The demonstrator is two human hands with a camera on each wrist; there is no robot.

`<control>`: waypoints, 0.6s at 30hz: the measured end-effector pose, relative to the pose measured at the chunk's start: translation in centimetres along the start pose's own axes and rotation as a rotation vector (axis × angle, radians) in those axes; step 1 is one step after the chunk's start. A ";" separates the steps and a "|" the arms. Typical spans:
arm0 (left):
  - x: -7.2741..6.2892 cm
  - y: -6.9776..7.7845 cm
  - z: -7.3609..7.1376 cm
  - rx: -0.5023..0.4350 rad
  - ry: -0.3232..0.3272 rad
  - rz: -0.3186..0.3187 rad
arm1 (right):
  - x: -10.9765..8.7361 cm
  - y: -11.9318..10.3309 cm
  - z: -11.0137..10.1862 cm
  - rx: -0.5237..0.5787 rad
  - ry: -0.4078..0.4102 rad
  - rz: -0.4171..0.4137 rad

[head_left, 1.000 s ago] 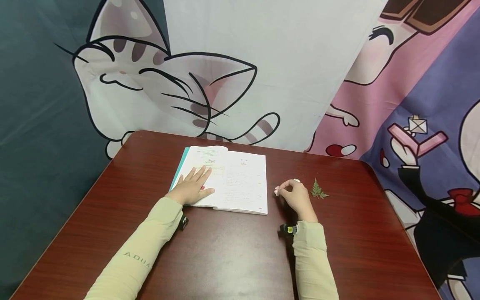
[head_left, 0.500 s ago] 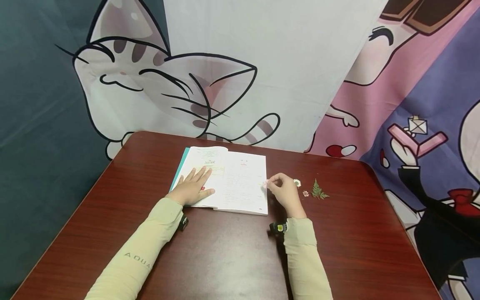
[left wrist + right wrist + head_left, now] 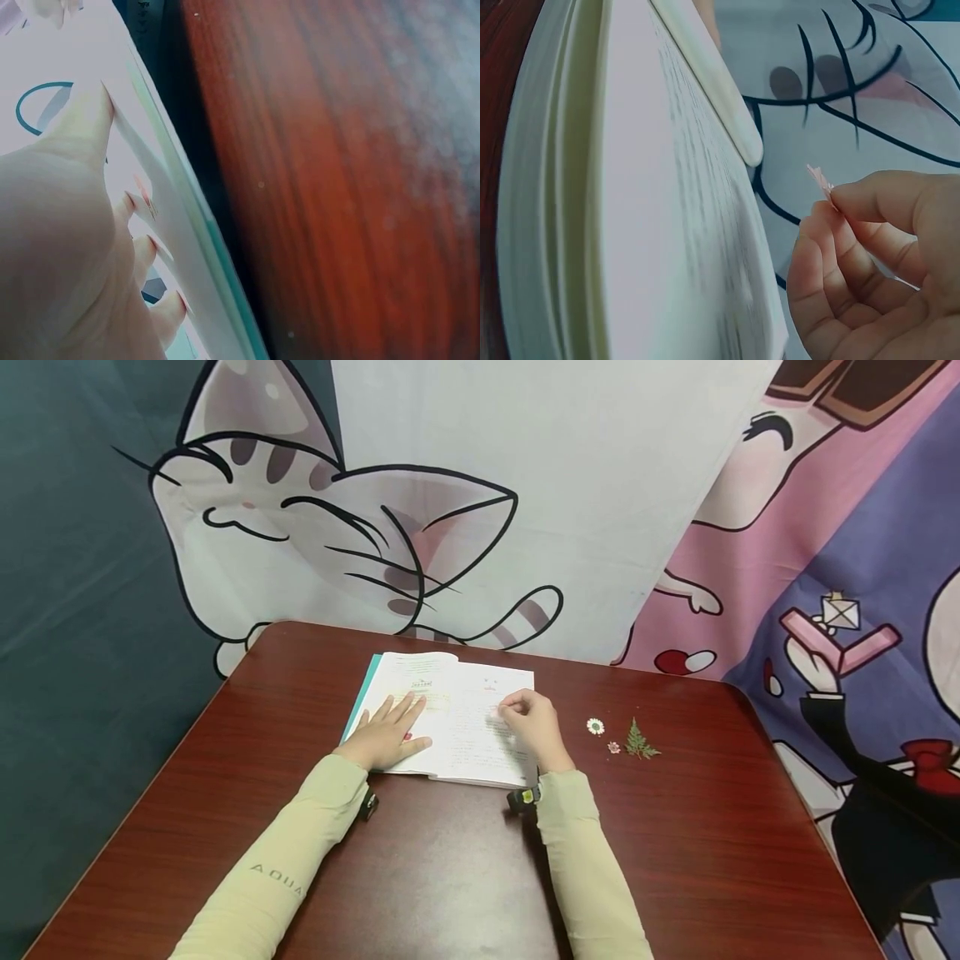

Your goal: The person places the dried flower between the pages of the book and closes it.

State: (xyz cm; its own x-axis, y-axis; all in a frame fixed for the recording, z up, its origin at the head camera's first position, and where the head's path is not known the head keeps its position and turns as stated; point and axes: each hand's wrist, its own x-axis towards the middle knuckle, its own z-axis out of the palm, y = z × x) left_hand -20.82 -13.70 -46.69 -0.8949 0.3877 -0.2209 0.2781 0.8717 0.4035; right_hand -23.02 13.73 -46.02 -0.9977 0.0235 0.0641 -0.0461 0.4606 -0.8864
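Note:
An open book (image 3: pixel 480 752) with printed white pages and a teal cover edge lies on the table. My left hand (image 3: pixel 384 735) rests spread on its left page, fingers straight; a small red mark shows by the thumb. In the left wrist view, the left hand (image 3: pixel 67 247) presses on the page with its fingertips. Above the right page, my right hand (image 3: pixel 534 723) pinches a small pale pink flower (image 3: pixel 820 178) between thumb and forefinger, clearly seen in the right wrist view, held apart from the paper.
Right of the book lie a white daisy-like flower (image 3: pixel 596 727), a small pink flower (image 3: pixel 614 747) and a green fern leaf (image 3: pixel 640 740) on the brown table (image 3: pixel 450 877). Behind the table hangs a cartoon cat curtain (image 3: pixel 585 485).
My right hand has carried the pink flower leftward from beside the book to over its right page, uncovering the daisy and the other pink flower. The left hand has stayed put.

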 end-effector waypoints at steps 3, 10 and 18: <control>0.0 0.0 0.0 -0.001 0.000 -0.001 | 0.7 -0.1 1.0 -0.019 -0.011 -0.002; 0.1 -0.1 0.0 -0.002 0.002 -0.001 | 1.9 -0.4 3.0 -0.048 -0.061 0.012; 0.1 -0.2 0.2 0.003 -0.002 -0.003 | 2.7 -1.3 4.5 -0.163 -0.100 -0.029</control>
State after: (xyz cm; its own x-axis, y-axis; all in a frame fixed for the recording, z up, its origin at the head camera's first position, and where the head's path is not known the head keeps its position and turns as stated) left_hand -20.91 -13.76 -46.94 -0.8953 0.3852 -0.2238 0.2762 0.8740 0.3997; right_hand -25.90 9.21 -46.71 -0.9964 -0.0762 0.0358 -0.0744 0.5973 -0.7986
